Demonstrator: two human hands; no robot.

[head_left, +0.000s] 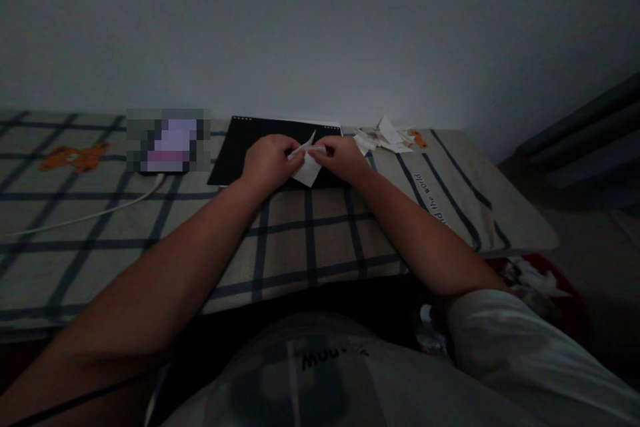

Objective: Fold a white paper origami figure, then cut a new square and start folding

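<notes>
A small piece of folded white paper is pinched between my two hands, one flap pointing up and a pointed part hanging down. My left hand grips its left side with thumb and fingers closed. On the other side, my right hand closes on the paper's right part. Both hands are over a black spiral-hole notebook or board lying on the checked cloth. Just right of my right hand lies a heap of folded white paper pieces.
A phone, its screen pixelated, stands at the left with a white cable attached. The checked tablecloth bears printed orange figures. A wall rises behind. Below right are a plastic bottle and a red bin with crumpled paper.
</notes>
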